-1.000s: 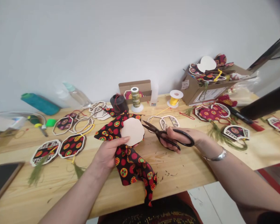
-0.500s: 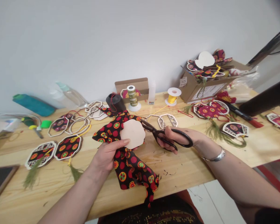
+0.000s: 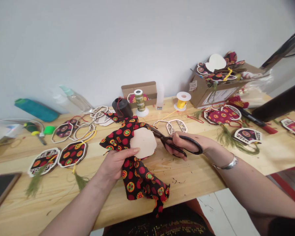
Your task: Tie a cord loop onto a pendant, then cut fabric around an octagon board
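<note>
My left hand [image 3: 116, 162] pinches a pale wooden lobed disc [image 3: 144, 142] together with a black cloth with red and orange dots [image 3: 135, 170], held just above the wooden table [image 3: 199, 177]. The cloth hangs down over the table's front edge. My right hand [image 3: 186, 144] grips black scissors [image 3: 173, 141] by the handles. Their blades reach the cloth at the disc's upper right edge.
Finished cloth-and-frame ornaments [image 3: 71, 153] with green tassels lie at left and right. Thread spools [image 3: 139, 101], a yellow cord reel [image 3: 182, 100], a black cone [image 3: 122, 106] and a small card box [image 3: 139, 91] stand at the back. A cardboard box [image 3: 211, 90] of ornaments sits far right.
The scissors have moved left from open air onto the cloth at the disc's edge. My left hand has shifted the disc and cloth slightly right.
</note>
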{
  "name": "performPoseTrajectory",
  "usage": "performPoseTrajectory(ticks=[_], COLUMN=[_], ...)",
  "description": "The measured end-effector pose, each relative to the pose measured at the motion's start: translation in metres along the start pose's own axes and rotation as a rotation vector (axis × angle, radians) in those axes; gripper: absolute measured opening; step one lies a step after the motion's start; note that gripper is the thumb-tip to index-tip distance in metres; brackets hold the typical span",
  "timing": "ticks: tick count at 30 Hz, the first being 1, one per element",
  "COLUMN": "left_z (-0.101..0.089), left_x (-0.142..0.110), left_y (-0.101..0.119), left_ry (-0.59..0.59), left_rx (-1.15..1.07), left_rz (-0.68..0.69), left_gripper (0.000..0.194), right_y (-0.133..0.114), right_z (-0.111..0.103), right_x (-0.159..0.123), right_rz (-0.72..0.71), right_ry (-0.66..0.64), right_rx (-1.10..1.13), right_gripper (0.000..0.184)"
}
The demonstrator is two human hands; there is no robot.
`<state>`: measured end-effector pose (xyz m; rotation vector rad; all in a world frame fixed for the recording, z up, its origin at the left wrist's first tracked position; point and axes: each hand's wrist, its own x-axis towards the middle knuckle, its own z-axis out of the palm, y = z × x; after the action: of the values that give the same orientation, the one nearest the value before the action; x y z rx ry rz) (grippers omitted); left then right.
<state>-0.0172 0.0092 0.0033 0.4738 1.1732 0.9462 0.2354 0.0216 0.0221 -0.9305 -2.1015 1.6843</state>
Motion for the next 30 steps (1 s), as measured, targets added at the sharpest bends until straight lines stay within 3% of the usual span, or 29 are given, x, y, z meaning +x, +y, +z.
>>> performPoseTrajectory(ticks=[24, 30], left_z=[-0.0056, -0.0048], left_x=[0.0032, 0.0018], left_y=[-0.0016, 0.002], left_ry=[-0.027, -0.024], left_rx=[0.029, 0.033], left_rz=[0.029, 0.02], left_gripper=[0.056, 0.059], right_y=[0.0036, 0.0064], right_z=[-0.0073, -0.0042], right_x=[0.0012, -0.003], right_rz=[-0.089, -0.079], right_ry=[0.029, 0.095], right_rx=[-0.036, -0.014], right_gripper=[0.054, 0.054])
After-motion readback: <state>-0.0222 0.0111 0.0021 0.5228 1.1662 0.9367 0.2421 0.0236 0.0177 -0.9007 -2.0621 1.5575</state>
